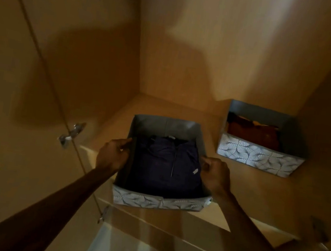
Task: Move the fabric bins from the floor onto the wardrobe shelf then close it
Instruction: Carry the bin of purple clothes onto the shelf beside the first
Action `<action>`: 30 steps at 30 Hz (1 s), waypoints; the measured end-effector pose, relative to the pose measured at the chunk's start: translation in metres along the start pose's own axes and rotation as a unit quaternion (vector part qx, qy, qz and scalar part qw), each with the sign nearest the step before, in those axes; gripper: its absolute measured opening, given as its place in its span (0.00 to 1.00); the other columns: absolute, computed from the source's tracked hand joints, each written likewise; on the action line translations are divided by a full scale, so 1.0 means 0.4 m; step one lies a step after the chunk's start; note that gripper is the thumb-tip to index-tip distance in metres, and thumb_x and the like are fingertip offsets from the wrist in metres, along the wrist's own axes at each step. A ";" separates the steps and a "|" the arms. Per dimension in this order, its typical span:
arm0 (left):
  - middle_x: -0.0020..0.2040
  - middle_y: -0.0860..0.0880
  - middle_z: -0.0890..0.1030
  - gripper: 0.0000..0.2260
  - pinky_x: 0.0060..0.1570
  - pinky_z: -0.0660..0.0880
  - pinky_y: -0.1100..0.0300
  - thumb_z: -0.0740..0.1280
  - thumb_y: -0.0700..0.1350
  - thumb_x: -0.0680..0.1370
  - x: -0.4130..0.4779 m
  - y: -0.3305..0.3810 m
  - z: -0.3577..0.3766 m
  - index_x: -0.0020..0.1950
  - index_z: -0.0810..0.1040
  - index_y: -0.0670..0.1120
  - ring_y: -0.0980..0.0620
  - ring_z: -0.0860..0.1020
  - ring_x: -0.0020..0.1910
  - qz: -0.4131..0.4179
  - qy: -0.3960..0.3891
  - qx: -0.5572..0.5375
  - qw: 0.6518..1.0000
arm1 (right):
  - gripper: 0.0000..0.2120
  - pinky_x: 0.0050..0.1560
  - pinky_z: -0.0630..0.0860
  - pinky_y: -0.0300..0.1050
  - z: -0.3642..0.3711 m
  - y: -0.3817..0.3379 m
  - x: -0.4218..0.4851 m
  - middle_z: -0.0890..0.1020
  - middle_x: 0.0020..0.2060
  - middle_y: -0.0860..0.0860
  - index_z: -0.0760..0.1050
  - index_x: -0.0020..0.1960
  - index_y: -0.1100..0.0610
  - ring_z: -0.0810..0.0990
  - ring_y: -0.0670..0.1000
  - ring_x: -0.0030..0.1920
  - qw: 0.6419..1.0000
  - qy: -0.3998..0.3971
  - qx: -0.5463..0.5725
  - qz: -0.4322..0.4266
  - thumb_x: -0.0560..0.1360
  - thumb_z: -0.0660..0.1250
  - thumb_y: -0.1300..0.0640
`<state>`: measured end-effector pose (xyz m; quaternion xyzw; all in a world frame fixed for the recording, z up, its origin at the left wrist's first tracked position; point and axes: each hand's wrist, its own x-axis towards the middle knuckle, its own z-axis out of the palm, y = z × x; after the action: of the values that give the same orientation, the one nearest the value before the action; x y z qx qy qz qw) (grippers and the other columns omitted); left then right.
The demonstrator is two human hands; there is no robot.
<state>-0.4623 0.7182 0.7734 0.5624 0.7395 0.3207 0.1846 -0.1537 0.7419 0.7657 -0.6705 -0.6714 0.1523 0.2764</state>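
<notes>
One near bin [156,201], walls pinched by left hand [112,156] and right hand [215,176] fingers [205,161], fingertips blurred.

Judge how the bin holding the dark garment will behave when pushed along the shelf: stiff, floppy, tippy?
The bin probably flexes somewhat: left hand and right hand pinch thin fabric walls. Low, wide, with a folded garment lying flat, it likely slides without tipping.
</notes>
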 end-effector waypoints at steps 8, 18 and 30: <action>0.78 0.49 0.62 0.32 0.71 0.64 0.52 0.65 0.63 0.76 0.371 0.063 0.109 0.77 0.61 0.55 0.46 0.64 0.74 0.132 -0.221 -0.051 0.965 | 0.22 0.58 0.73 0.51 0.020 -0.006 0.266 0.77 0.63 0.60 0.71 0.69 0.58 0.76 0.62 0.61 0.997 0.036 -0.006 0.075 0.75 0.64 0.62; 0.76 0.39 0.63 0.25 0.68 0.66 0.40 0.56 0.58 0.78 0.420 -0.002 0.174 0.68 0.76 0.47 0.35 0.59 0.76 0.341 -0.101 0.188 0.915 | 0.33 0.75 0.57 0.57 0.092 0.054 0.164 0.59 0.76 0.55 0.68 0.72 0.55 0.52 0.59 0.77 0.991 -0.022 -0.118 -0.054 0.73 0.61 0.36; 0.76 0.33 0.60 0.35 0.70 0.60 0.36 0.59 0.35 0.67 0.399 0.033 0.247 0.76 0.61 0.38 0.30 0.53 0.75 0.352 -0.063 0.272 0.893 | 0.42 0.60 0.75 0.58 0.117 0.030 0.257 0.76 0.65 0.63 0.72 0.68 0.61 0.75 0.66 0.65 0.951 0.062 -0.297 -0.058 0.53 0.72 0.72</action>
<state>-0.4381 0.8982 0.7246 0.8330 0.5385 0.1147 -0.0542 -0.1653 0.8516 0.7384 -0.6906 -0.7052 -0.1126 0.1140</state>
